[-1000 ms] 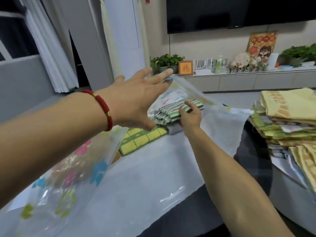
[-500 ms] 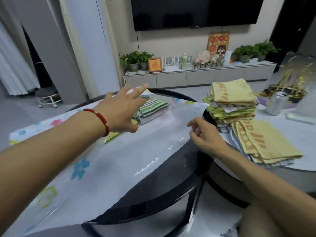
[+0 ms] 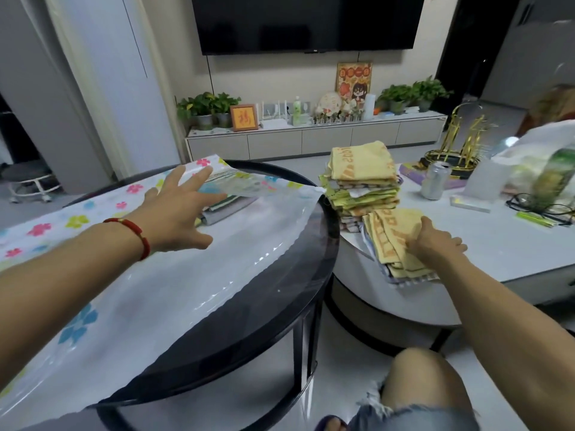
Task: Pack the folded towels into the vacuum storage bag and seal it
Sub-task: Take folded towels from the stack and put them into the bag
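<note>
The clear vacuum storage bag (image 3: pixel 155 275) with coloured flower prints lies flat across the round black table (image 3: pixel 280 293). My left hand (image 3: pixel 177 209), fingers spread and straight, lifts the bag's upper flap near its far end. Folded striped towels (image 3: pixel 224 206) lie inside under that flap. My right hand (image 3: pixel 435 241) grips a low stack of folded yellow towels (image 3: pixel 392 241) on the white table. A taller stack of folded towels (image 3: pixel 361 178) stands just behind it.
On the white table (image 3: pixel 497 244) stand a drink can (image 3: pixel 435 180), a gold rack (image 3: pixel 457 144), a plastic bag (image 3: pixel 535 169) and glasses (image 3: pixel 535 206). A TV cabinet with plants runs along the far wall. My knee (image 3: pixel 426 377) is below.
My right hand left the bag, swung right and took hold of the low yellow towel stack. The view turned right. My left hand stays on the bag's flap.
</note>
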The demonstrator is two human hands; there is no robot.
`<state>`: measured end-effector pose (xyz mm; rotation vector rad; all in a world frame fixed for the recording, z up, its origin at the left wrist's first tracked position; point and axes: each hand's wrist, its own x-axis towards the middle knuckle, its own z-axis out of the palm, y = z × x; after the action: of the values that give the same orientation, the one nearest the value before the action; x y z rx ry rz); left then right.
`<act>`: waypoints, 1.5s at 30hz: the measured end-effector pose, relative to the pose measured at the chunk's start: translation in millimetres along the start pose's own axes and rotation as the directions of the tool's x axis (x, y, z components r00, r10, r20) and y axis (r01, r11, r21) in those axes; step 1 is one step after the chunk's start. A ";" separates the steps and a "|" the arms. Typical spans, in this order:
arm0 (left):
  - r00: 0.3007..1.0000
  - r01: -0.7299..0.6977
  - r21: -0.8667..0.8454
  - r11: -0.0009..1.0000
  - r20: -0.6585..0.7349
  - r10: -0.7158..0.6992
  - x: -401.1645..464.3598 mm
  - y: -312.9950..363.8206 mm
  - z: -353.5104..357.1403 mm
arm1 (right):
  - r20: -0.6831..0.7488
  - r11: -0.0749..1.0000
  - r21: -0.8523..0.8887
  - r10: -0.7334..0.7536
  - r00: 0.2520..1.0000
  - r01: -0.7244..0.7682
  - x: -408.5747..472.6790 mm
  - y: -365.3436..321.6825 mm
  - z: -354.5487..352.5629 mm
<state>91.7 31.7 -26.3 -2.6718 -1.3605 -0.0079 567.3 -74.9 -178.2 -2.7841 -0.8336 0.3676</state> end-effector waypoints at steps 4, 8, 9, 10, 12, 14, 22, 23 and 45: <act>1.000 0.025 -0.020 1.000 -0.003 -0.025 -4.6 1.9 2.7 | -0.073 0.991 0.002 -0.133 0.988 0.134 4.2 4.1 -15.4; 0.998 0.058 -0.039 0.998 0.002 -0.058 -8.0 4.7 3.8 | 0.022 0.952 0.217 -0.224 0.974 0.214 7.4 3.4 -34.5; 0.998 0.066 -0.043 0.997 0.004 -0.066 -9.5 4.2 3.7 | 0.081 0.942 0.279 -0.215 0.973 0.185 8.5 3.3 -40.3; 0.997 0.074 -0.042 0.996 0.004 -0.074 -11.7 3.6 4.0 | 0.154 0.922 0.359 -0.209 0.966 0.142 9.0 4.6 -46.2; 0.996 0.088 -0.023 0.996 -0.002 -0.088 -17.4 1.6 5.2 | 0.306 0.822 0.569 -0.228 0.924 0.014 5.0 9.4 -57.4; 0.994 0.104 0.003 0.995 0.011 -0.104 -25.2 -1.0 6.2 | 0.373 0.661 0.745 -0.306 0.876 -0.087 -8.1 13.1 -67.2; 0.982 0.112 0.162 0.980 0.130 -0.134 -65.3 -13.5 5.1 | 0.318 0.303 0.943 -0.692 0.648 -0.140 -102.6 -20.8 -79.0; 0.978 0.124 0.175 0.977 0.145 -0.150 -69.7 -16.6 3.9 | 0.313 0.290 0.947 -0.725 0.614 -0.140 -115.5 -30.4 -76.9; 0.974 0.181 0.043 0.983 0.128 -0.185 -72.5 -85.2 -77.2 | 0.342 0.339 0.929 -0.631 0.696 -0.149 -280.8 -410.7 128.1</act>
<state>-15.0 12.8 55.8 -2.5519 -1.6276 0.1706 93.5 119.8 -138.8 -1.3152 -0.7962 1.3553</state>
